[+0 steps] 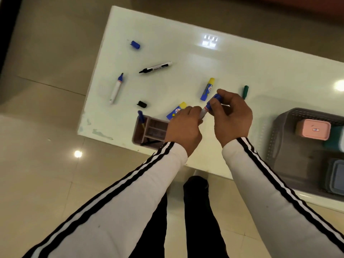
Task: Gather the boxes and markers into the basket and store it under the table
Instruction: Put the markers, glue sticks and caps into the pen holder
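Both hands hold one blue marker [207, 108] above the white table [242, 75]. My left hand [183, 127] grips its white barrel. My right hand [231, 116] pinches the blue cap end [216, 97]. On the table lie an uncapped blue marker [116, 88], an uncapped black marker [155, 67], a loose blue cap [135, 44], a loose black cap [141, 104] and a green marker [245, 92]. The grey basket [279, 138] at the right holds a pink box [313, 129], a teal box [335, 140] and a grey box [335, 176].
Two blue glue sticks with yellow caps [207, 89] [176, 110] lie near my hands. A pink divided organizer [149, 133] stands at the table's near edge with a blue marker [141, 116] and a black pen in it. Tiled floor surrounds the table; my dark legs are below.
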Available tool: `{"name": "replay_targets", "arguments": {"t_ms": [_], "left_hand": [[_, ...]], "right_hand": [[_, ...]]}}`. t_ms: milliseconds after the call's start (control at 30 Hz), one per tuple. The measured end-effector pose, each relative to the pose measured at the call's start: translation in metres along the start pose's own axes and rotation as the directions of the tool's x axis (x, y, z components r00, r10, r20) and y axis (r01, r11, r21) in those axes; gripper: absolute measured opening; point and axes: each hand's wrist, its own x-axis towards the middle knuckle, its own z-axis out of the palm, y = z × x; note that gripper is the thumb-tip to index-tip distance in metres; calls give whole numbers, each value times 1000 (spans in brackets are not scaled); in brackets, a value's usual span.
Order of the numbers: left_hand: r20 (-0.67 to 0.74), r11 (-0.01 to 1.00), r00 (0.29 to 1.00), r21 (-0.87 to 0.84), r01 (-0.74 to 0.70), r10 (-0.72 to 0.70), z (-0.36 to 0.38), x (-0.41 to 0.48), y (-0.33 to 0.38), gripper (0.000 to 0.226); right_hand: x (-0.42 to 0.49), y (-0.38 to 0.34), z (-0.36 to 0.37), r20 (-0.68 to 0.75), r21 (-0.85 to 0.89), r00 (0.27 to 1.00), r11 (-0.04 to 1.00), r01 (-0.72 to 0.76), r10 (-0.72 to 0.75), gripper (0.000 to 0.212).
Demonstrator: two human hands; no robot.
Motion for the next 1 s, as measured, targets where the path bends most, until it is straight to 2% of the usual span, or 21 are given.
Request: {"name": "replay_targets", "arguments": {"t_ms": [100,200,367,467,533,600,667,800,1000], "left_hand": [[-50,999,998,-31,31,-32,-30,-7,-18,17],[-42,997,997,-44,65,-66,-55,-15,-33,19],[-23,994,1000,-105,16,-18,-85,-44,-79,21],[37,994,998,-90,60,-57,-96,-61,-115,51],[100,990,985,-9,141,-140,-100,-75,-141,74],[146,979,970,91,183,-195,-99,-90,-163,81],[171,973,963,133,188,-210,-95,-103,-179,80],[173,975,962,112,193,-210,-87,-115,-192,73],[169,982,970,98,161,-176,-82,-115,-192,71]], "right_hand": [[-15,-21,30,4,-4,999,999,42,-42,22],[-35,-35,54,-7,-19,997,997,72,-72,25],[-76,-39,84,1,-44,993,992,118,-118,26],[-105,-33,100,1,-54,986,985,165,-165,29],[-124,-25,109,53,-148,972,961,235,-229,28],[-136,-14,117,128,-267,948,910,316,-292,24],[-141,-5,122,184,-348,931,865,361,-315,21],[-140,11,133,248,-424,919,819,387,-306,19],[-146,32,148,414,-505,896,779,371,-158,19]]}}
